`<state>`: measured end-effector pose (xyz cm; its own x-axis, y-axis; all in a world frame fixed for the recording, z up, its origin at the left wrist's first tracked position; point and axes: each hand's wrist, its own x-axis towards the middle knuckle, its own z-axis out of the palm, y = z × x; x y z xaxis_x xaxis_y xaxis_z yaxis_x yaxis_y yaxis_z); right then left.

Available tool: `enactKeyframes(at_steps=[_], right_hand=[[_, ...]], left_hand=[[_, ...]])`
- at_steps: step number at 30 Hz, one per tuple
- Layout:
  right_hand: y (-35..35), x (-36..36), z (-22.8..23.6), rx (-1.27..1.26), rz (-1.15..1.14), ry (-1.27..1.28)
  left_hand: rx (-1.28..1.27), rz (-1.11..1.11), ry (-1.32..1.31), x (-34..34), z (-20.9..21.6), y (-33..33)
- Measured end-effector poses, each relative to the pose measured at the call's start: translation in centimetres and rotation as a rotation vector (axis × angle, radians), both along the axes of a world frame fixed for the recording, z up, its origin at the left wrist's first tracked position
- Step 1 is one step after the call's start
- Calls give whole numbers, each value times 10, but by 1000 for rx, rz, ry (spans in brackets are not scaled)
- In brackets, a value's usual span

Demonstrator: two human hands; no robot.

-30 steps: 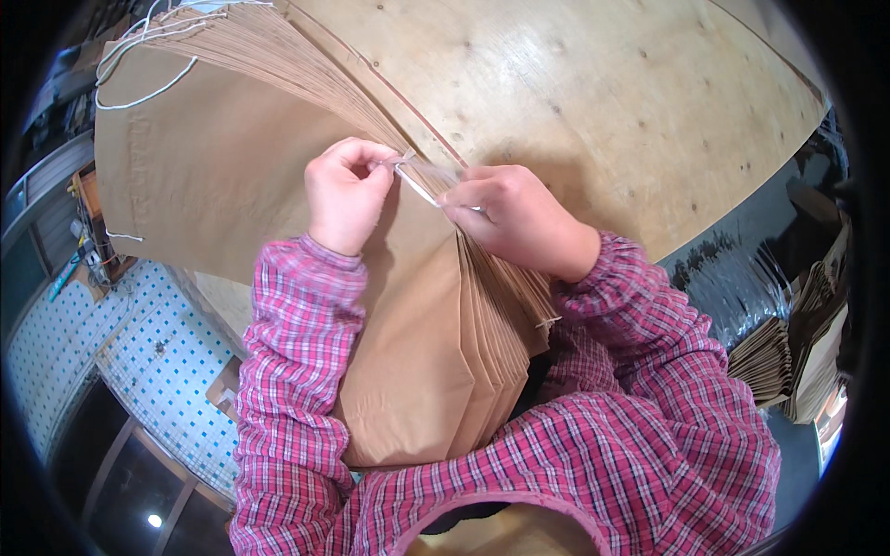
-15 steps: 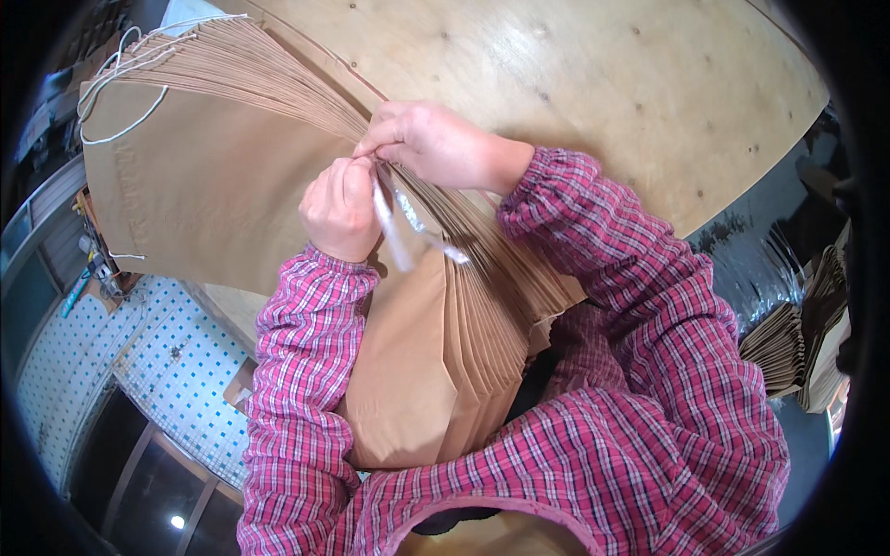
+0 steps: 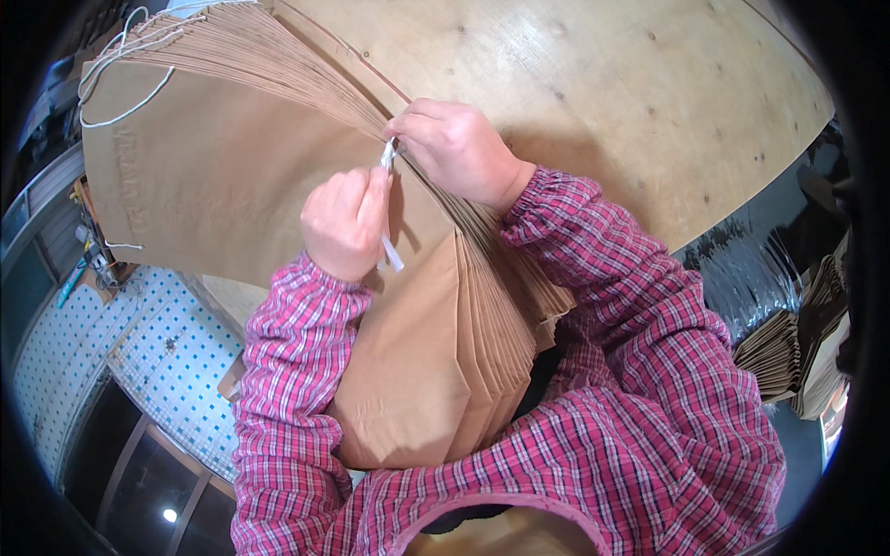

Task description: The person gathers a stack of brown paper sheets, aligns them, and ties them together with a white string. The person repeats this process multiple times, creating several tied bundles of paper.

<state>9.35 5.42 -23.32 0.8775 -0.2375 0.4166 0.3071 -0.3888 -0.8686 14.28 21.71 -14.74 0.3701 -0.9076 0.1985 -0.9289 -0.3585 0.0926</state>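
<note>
A thick bundle of brown paper bags (image 3: pixel 213 167) lies in front of me, fanned out at the far left and at the near end. A strip of white plastic tie (image 3: pixel 387 159) runs across its pinched middle. My left hand (image 3: pixel 345 222) is closed on the strip, its loose tail hanging below the fingers. On the bundle's far edge, my right hand (image 3: pixel 456 148) pinches the strip's other part at the fingertips. White cord handles (image 3: pixel 130 56) loop out at the bundle's far left end.
A plywood tabletop (image 3: pixel 630 93) spreads behind the bundle. More folded brown bags (image 3: pixel 774 357) and clear plastic wrap (image 3: pixel 746 278) lie at the right. Blue-dotted tile flooring (image 3: pixel 176 361) shows at lower left, beside a dark glass-like panel (image 3: pixel 148 482).
My left hand has moved slightly down from the right hand, and the strip between them is now taut and twisted. The right hand has shifted a little to the right.
</note>
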Motion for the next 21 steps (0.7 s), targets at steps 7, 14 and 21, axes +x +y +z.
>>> enactKeyframes(at_steps=[7,14,21], right_hand=[[7,0,0,-92,-68,-15],[3,0,-4,846,347,553],[46,-8,0,112,173,463]], left_hand=[[154,-17,152,-21,19,27],[223,199,445,-13,5,67],[210,507,269,-26,-14,168]])
